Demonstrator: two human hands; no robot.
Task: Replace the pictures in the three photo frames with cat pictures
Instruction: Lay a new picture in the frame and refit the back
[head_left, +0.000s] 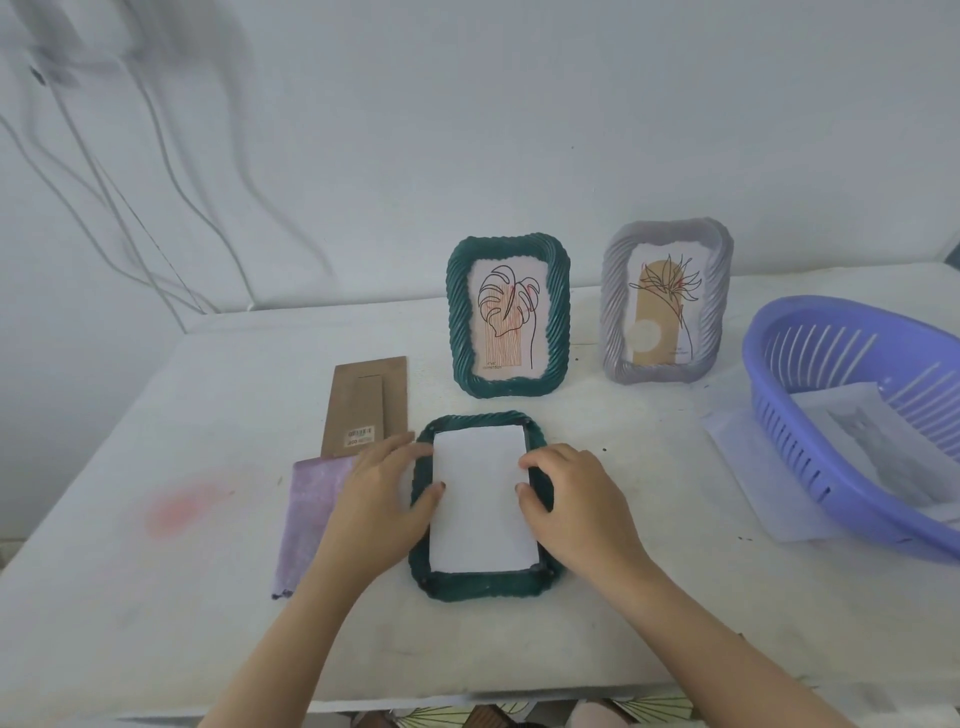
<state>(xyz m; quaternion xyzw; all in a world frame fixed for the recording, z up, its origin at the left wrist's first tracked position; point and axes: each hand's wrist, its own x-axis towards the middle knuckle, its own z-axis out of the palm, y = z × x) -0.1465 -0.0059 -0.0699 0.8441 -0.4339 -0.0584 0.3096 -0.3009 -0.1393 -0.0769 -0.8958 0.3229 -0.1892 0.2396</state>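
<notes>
A ridged dark-green frame (483, 586) lies face down near the middle of the bench (156, 613), with a plain white sheet (480, 519) set in its back. The left hand (382, 499) lies flat and relaxed over the left rim, thumb on the sheet. The right hand (576, 501) presses bent fingertips on the sheet's right edge; it grips nothing.

To the left lie a brown cardboard backing (363, 405) and a mottled purple picture (306, 519), partly covered by the hand. Farther off stand a green frame (457, 312) and a grey frame (613, 312). At the right a purple slotted basket (831, 467) is cut off.

Bright, flat, diffuse light, washed-out low contrast, only faint soft shadows on the table (675, 613), wide-angle bowing at the edges, cables (150, 235) at 10 o'clock blurred.
</notes>
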